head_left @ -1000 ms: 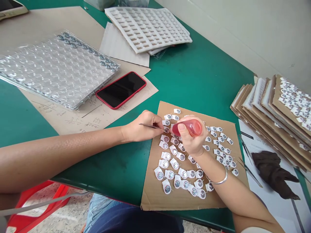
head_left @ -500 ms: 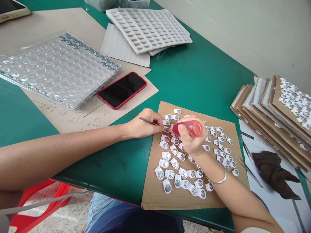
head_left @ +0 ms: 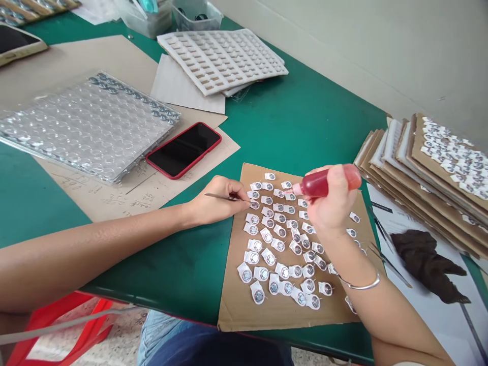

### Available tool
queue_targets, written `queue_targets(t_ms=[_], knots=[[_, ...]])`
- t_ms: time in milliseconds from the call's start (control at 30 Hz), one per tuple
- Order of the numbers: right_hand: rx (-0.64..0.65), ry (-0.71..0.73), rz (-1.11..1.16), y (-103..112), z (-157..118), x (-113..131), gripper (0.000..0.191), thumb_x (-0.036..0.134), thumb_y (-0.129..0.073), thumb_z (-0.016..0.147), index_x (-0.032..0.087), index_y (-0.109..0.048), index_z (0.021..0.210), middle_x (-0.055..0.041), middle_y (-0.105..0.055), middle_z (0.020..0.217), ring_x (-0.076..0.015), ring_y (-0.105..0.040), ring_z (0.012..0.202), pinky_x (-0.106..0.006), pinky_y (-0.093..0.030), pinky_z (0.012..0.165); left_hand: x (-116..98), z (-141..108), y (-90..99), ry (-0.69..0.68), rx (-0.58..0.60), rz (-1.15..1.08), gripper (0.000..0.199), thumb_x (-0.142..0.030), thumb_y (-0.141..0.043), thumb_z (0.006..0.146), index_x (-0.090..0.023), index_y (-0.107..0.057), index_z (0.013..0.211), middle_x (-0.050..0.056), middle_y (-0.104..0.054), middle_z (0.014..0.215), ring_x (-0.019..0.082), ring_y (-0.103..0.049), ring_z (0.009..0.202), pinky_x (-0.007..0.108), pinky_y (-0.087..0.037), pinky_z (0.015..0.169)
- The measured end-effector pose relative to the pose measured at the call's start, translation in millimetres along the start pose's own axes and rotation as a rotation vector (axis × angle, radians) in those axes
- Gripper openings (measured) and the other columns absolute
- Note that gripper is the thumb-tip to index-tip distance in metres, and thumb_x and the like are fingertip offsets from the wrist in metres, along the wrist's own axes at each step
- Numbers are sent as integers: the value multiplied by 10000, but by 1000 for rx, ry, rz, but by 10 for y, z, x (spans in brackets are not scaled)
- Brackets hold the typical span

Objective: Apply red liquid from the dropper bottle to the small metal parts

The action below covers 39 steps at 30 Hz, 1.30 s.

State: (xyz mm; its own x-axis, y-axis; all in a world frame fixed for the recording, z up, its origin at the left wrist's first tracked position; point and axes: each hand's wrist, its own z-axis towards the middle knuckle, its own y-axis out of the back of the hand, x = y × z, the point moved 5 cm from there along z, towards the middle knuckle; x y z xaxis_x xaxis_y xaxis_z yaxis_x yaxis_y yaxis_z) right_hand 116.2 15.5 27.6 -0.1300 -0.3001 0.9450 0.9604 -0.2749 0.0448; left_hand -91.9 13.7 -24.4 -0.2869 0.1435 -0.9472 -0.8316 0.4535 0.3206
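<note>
Several small white pieces with round metal centres [head_left: 258,294] lie in loose rows on a brown cardboard sheet [head_left: 238,310]. My left hand [head_left: 222,201] is closed on thin metal tweezers [head_left: 219,196], its fingertips beside a piece near the sheet's left edge. In my right hand [head_left: 331,206] is a squeeze bottle of red liquid [head_left: 324,182], tilted with its nozzle pointing left, over or by a piece in the upper rows. Whether the nozzle touches that piece I cannot tell. My right forearm hides part of the sheet's right side.
A red-edged phone [head_left: 184,150] and a clear blister tray [head_left: 87,127] lie at the left. White foam trays [head_left: 224,58] are at the back. Stacked cardboard sheets [head_left: 404,173], a dark cloth [head_left: 429,264] and more tweezers [head_left: 391,264] are at the right.
My right hand has moved right with the bottle, which now lies more sideways, uncovering pieces in the middle of the sheet. My left hand stays by the left edge. The camera view has shifted slightly.
</note>
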Motion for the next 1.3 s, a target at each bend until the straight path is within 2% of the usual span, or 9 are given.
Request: queue_targets(t_ms=[100, 233, 333, 467, 733, 867, 1067, 1167, 1300], knots=[[-70, -38, 57, 146, 104, 98, 269, 466, -478, 831, 229, -469, 705, 39, -495, 505, -148, -560, 377, -273, -278, 284, -182, -27, -11, -86, -19, 79, 97, -186, -590, 765, -135, -673, 752, 29, -688, 746, 125, -623, 659, 196, -448, 538], [-86, -47, 57, 216, 59, 182, 236, 454, -500, 826, 241, -497, 724, 42, -526, 534, -137, -569, 405, -255, -256, 280, -489, -25, -181, -328, 135, 306, 129, -115, -528, 788, -130, -645, 736, 16, -644, 680, 107, -573, 608, 219, -422, 552], [-66, -68, 18, 190, -29, 162, 217, 451, -579, 782, 240, -532, 759, 37, -549, 553, -140, -590, 430, -247, -334, 301, -585, -35, -318, -456, 215, 389, 186, -81, -456, 821, -122, -611, 726, 20, -602, 642, 112, -537, 598, 251, -417, 586], [25, -96, -3, 88, -96, 123, 221, 444, -617, 763, 241, -531, 771, 35, -580, 568, -142, -616, 455, -261, -450, 383, -542, -74, -413, -509, 201, 412, 197, -94, -416, 857, -121, -590, 767, 41, -602, 692, 137, -538, 652, 271, -419, 607], [85, -73, -17, 14, -105, 123, 198, 418, -585, 800, 240, -509, 757, 39, -562, 570, -135, -628, 478, -279, -538, 467, -447, -106, -485, -512, 229, 469, 208, -104, -390, 873, -125, -570, 771, 48, -578, 700, 148, -518, 664, 275, -415, 607], [106, -68, -62, 5, -123, 99, 189, 411, -574, 808, 239, -506, 771, 36, -560, 575, -137, -627, 488, -287, -537, 476, -436, -102, -494, -526, 227, 515, 205, -96, -398, 863, -132, -550, 730, 41, -555, 666, 142, -500, 631, 274, -416, 586], [134, -25, -281, -7, -185, 23, 210, 407, -629, 759, 216, -548, 789, 4, -611, 692, -130, -626, 598, -290, -525, 574, -430, -204, -590, -729, 226, 665, 183, -100, -432, 860, -130, -526, 705, 77, -581, 708, 170, -546, 699, 304, -494, 640], [192, -12, -362, -45, -233, -31, 213, 400, -641, 745, 211, -557, 794, 6, -615, 688, -124, -607, 611, -290, -513, 608, -427, -268, -649, -815, 180, 797, 183, -61, -402, 864, -114, -548, 766, 104, -611, 754, 191, -577, 768, 336, -523, 696], [193, 51, -419, -74, -262, -43, 197, 376, -659, 729, 210, -564, 774, 14, -611, 662, -122, -586, 605, -289, -494, 603, -431, -323, -712, -883, 121, 956, 188, -21, -422, 839, -99, -564, 744, 121, -634, 762, 213, -597, 800, 356, -535, 698]])
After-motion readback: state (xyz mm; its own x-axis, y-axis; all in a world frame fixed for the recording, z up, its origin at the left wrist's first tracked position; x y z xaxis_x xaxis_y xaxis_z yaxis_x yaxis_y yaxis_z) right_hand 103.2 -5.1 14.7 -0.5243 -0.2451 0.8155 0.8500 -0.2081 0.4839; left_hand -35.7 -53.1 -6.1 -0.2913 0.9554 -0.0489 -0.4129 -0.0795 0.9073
